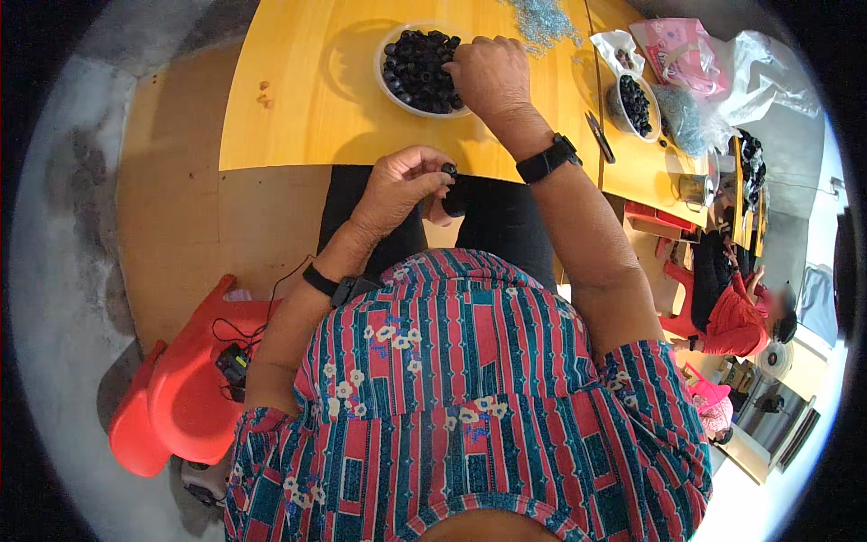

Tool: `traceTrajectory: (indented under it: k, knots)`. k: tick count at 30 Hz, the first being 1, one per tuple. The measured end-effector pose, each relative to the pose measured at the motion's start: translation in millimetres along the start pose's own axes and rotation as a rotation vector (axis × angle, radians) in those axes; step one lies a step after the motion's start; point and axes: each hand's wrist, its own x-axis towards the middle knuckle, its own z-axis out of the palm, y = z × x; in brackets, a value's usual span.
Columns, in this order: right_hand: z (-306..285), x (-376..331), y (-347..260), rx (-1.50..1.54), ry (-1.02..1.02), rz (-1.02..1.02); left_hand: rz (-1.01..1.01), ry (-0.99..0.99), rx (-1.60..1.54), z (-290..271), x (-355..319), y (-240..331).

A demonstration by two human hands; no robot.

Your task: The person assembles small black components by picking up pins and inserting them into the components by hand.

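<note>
A round translucent bowl stands on the yellow table, filled with small black ring-like parts. My right hand is at the bowl's right side, fingers curled down among the parts. Its fingertips are partly hidden, so whether a part is between them does not show. Below the table's front edge, above my lap, my left hand pinches one small black part between thumb and forefinger.
To the right are a second bowl of black parts, a dark-handled cutting tool, a pink bag and clear plastic. Thin bluish pieces lie at the back. A red chair stands left; another person sits far right.
</note>
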Motion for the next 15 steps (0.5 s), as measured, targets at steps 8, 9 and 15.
traceTrajectory:
  k: [8,9,15]
  knots:
    - [3.2,5.2,-3.8,-0.071,-0.103,0.040,-0.010,-0.001,-0.007,-2.3,1.0,0.9]
    - [3.5,5.5,-4.1,-0.071,-0.104,0.042,-0.011,-0.003,-0.006,-2.1,1.0,1.3]
    - [5.3,9.8,-8.3,-0.053,-0.129,0.068,0.014,0.005,0.004,-6.7,1.9,-4.9]
